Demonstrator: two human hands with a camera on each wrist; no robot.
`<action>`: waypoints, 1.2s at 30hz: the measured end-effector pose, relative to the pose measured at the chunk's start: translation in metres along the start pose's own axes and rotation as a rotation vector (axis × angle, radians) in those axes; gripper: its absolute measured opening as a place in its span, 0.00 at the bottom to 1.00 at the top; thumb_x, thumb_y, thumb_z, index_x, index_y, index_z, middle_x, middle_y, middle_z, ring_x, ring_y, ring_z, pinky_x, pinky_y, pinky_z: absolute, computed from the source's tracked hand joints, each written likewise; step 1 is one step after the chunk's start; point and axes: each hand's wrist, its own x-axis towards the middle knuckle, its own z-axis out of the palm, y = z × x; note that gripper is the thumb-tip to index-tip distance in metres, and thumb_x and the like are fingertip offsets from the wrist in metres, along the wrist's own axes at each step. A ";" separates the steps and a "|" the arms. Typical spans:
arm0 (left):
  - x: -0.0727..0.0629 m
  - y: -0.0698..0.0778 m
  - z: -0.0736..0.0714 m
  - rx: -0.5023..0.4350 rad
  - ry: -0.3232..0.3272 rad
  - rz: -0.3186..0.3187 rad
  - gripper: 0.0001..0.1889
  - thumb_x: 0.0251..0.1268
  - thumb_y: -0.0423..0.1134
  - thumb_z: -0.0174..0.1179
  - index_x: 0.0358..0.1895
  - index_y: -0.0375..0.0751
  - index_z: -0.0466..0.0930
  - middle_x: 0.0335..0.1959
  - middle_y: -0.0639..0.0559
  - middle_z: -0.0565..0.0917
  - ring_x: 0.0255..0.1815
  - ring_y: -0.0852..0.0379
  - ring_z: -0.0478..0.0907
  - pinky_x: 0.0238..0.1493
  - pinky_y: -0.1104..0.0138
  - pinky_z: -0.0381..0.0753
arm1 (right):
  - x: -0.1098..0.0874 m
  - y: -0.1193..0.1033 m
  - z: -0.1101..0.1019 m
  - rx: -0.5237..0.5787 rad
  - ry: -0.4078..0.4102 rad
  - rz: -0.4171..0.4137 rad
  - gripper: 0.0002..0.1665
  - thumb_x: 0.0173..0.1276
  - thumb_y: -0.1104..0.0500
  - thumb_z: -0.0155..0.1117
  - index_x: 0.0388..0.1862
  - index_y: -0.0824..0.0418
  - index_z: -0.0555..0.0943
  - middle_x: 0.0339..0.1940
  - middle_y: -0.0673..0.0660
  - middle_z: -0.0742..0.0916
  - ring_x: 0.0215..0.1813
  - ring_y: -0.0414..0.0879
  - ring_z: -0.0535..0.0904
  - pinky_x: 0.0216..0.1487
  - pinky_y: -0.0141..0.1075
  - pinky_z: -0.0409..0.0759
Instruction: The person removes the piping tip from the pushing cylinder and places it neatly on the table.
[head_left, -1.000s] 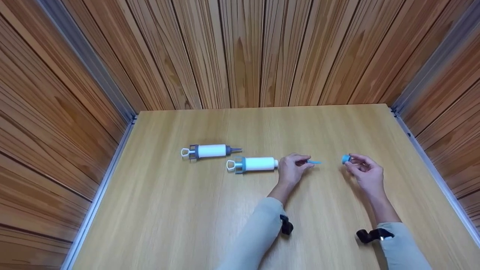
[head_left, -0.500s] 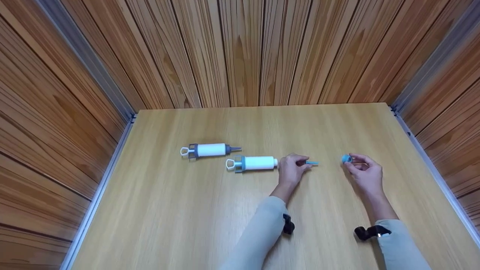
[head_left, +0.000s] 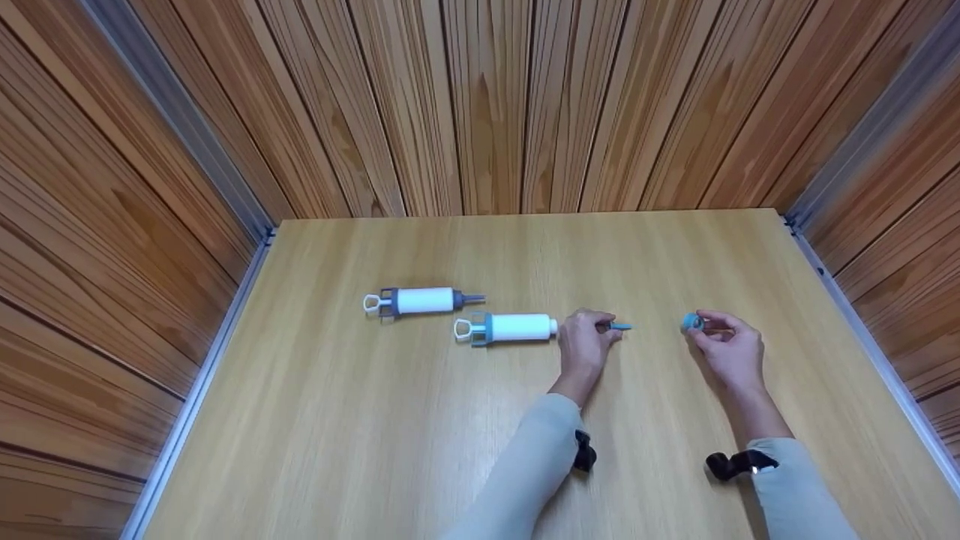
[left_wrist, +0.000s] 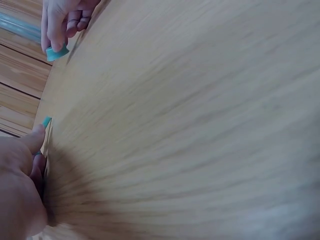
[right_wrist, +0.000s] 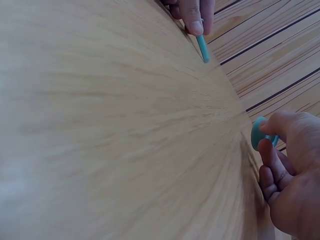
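Note:
In the head view my left hand pinches a slim teal nozzle, its thin end pointing right. The right wrist view shows the nozzle sticking out past the thumb; its base is hidden in the fingers. To the right, my right hand holds a short round teal cap between thumb and fingers, with a hollow side showing. Just left of my left hand lies a syringe with a white barrel, teal collar and white loop handle; its bare white tip is beside the hand.
A second syringe, with a dark grey-blue collar and thin nozzle, lies behind and left of the first. The wooden table is bounded by panelled walls and metal rails at the sides.
The cap in my right hand has turned so that its hollow side shows more. In my left hand the nozzle sticks out less past the fingers. Both syringes lie as before.

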 end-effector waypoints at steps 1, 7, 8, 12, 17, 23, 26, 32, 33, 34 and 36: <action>0.000 0.001 0.000 -0.004 0.002 -0.009 0.13 0.62 0.41 0.85 0.50 0.52 0.99 0.45 0.57 0.97 0.47 0.62 0.93 0.51 0.72 0.89 | 0.000 0.000 0.000 -0.017 -0.005 -0.005 0.25 0.77 0.61 0.77 0.70 0.67 0.86 0.41 0.37 0.85 0.38 0.27 0.81 0.42 0.19 0.82; 0.000 0.003 -0.002 -0.015 0.001 -0.018 0.13 0.64 0.40 0.84 0.50 0.51 0.99 0.45 0.55 0.96 0.47 0.62 0.92 0.50 0.72 0.89 | 0.000 -0.002 -0.002 -0.116 -0.031 -0.025 0.25 0.79 0.58 0.76 0.71 0.64 0.87 0.54 0.54 0.88 0.39 0.27 0.80 0.42 0.19 0.81; 0.000 0.003 -0.002 -0.006 0.004 -0.013 0.12 0.64 0.40 0.84 0.50 0.51 0.99 0.46 0.55 0.96 0.48 0.62 0.93 0.51 0.72 0.89 | 0.000 -0.003 -0.002 -0.128 -0.038 -0.029 0.26 0.79 0.58 0.76 0.71 0.64 0.86 0.57 0.58 0.88 0.39 0.27 0.79 0.42 0.19 0.80; 0.000 0.004 -0.002 0.021 0.009 -0.017 0.12 0.65 0.40 0.84 0.51 0.52 0.99 0.46 0.56 0.96 0.49 0.61 0.93 0.52 0.71 0.90 | -0.001 -0.004 -0.002 -0.167 -0.072 -0.046 0.27 0.81 0.56 0.74 0.73 0.64 0.85 0.63 0.65 0.85 0.41 0.30 0.78 0.41 0.20 0.80; 0.001 0.003 -0.002 0.023 0.002 -0.022 0.13 0.64 0.39 0.84 0.51 0.51 0.99 0.47 0.56 0.96 0.48 0.62 0.94 0.52 0.72 0.90 | 0.000 -0.005 -0.003 -0.193 -0.102 -0.063 0.26 0.82 0.56 0.73 0.73 0.65 0.85 0.64 0.68 0.84 0.41 0.31 0.79 0.40 0.22 0.79; 0.001 0.002 -0.003 0.029 -0.013 -0.001 0.14 0.63 0.39 0.84 0.52 0.50 0.98 0.48 0.54 0.96 0.50 0.62 0.94 0.52 0.72 0.91 | 0.001 -0.005 -0.003 -0.212 -0.091 -0.083 0.25 0.82 0.56 0.73 0.71 0.65 0.87 0.61 0.67 0.88 0.40 0.28 0.79 0.40 0.21 0.79; 0.001 0.001 -0.003 0.035 -0.019 0.003 0.15 0.63 0.39 0.84 0.53 0.50 0.98 0.49 0.54 0.96 0.50 0.62 0.94 0.52 0.73 0.90 | 0.003 -0.005 -0.003 -0.199 -0.090 -0.079 0.25 0.81 0.57 0.73 0.71 0.66 0.86 0.57 0.65 0.90 0.39 0.28 0.79 0.40 0.22 0.80; 0.001 0.000 -0.002 0.049 -0.008 0.017 0.15 0.63 0.40 0.85 0.53 0.50 0.98 0.47 0.55 0.96 0.50 0.62 0.94 0.53 0.72 0.90 | 0.006 -0.004 -0.004 -0.180 -0.105 -0.067 0.26 0.81 0.59 0.73 0.73 0.67 0.85 0.57 0.66 0.90 0.38 0.28 0.79 0.39 0.22 0.80; 0.001 0.000 -0.001 0.054 -0.005 0.021 0.15 0.62 0.40 0.85 0.53 0.50 0.98 0.47 0.55 0.96 0.50 0.62 0.94 0.53 0.72 0.90 | 0.006 -0.004 -0.003 -0.180 -0.106 -0.065 0.26 0.81 0.59 0.73 0.73 0.67 0.85 0.58 0.67 0.90 0.38 0.27 0.79 0.39 0.22 0.80; 0.002 0.000 -0.001 0.060 -0.002 0.025 0.15 0.62 0.41 0.85 0.52 0.50 0.98 0.47 0.55 0.96 0.50 0.62 0.94 0.53 0.72 0.90 | 0.006 -0.004 -0.003 -0.183 -0.106 -0.063 0.26 0.80 0.59 0.73 0.73 0.67 0.85 0.58 0.67 0.90 0.38 0.27 0.79 0.39 0.21 0.79; 0.002 -0.001 -0.001 0.080 -0.001 0.038 0.15 0.61 0.41 0.86 0.52 0.51 0.99 0.47 0.55 0.97 0.50 0.61 0.94 0.53 0.72 0.90 | 0.006 -0.004 -0.003 -0.185 -0.101 -0.060 0.26 0.80 0.60 0.74 0.73 0.67 0.85 0.59 0.69 0.90 0.37 0.26 0.79 0.39 0.20 0.80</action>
